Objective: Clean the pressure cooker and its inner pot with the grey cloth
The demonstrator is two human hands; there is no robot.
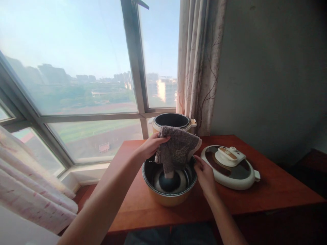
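Over the wooden table point(268, 190) by the window point(76, 85): 2 hands, 1 cloth, 1 pot.
Head view: left hand point(150, 146) pinches the top edge of a grey cloth point(176, 151), fingers closed on it, so the cloth hangs just right of and below that hand, its lower end dipping into the inner pot point(168, 197). Right hand point(205, 175) curls over the pot's right rim, gripping it; the cloth's right edge is just above its fingers. Cooker base point(172, 122) stands behind the pot, cooker lid point(230, 166) lies flat just right of the right hand, curtain point(199, 61) behind.
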